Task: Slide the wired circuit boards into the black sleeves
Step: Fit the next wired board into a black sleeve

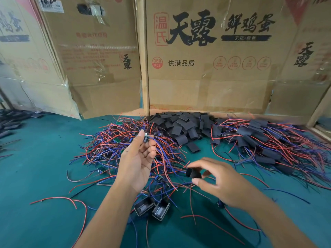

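Observation:
My left hand [138, 161] is raised palm-up over the tangle of red and blue wired boards [114, 149] and pinches one small circuit board [145, 138] at its fingertips, with the board's wires trailing down to the right. My right hand [220, 181] holds a short black sleeve [193, 173] between thumb and fingers, its open end facing left, a hand's width below and right of the board. A heap of empty black sleeves [180, 126] lies at the back centre. Boards with sleeves on them are piled at the right [265, 144].
Tall cardboard boxes [206, 59] wall off the back of the green table [35, 167]. Two small black rectangular cases [152, 207] lie near my left forearm. More black sleeves [10, 122] sit at the far left. Loose red wires stray across the front.

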`<state>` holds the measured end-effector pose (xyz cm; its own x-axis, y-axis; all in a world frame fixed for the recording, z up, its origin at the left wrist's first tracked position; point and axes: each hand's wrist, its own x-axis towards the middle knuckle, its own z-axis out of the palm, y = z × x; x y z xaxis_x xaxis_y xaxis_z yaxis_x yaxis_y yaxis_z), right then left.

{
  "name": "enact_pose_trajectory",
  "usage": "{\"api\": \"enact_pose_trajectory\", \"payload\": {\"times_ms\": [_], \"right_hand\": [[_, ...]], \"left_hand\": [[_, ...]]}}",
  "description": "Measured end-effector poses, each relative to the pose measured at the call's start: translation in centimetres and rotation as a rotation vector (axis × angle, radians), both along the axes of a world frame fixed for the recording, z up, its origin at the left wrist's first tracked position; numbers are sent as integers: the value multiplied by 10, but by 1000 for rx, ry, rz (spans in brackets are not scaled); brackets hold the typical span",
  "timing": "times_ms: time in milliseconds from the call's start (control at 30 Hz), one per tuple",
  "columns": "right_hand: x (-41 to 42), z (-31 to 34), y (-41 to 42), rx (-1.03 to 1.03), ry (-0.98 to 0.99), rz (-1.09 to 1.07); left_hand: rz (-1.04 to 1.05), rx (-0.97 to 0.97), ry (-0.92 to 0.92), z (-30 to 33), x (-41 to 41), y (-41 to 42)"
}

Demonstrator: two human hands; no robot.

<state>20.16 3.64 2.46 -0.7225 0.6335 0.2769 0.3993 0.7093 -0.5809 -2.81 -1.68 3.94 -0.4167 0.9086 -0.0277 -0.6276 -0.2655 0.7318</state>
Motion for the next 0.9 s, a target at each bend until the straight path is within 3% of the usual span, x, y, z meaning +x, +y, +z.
{"api": "enact_pose_trajectory", "payload": {"times_ms": [567,900], "right_hand": [[-11,-2,-10,33,-17,93],[-11,-1,-11,-14,-21,128]], "left_hand": [[9,7,-104,-5,-4,3],[69,28,-55,-6,-6,7]]}}
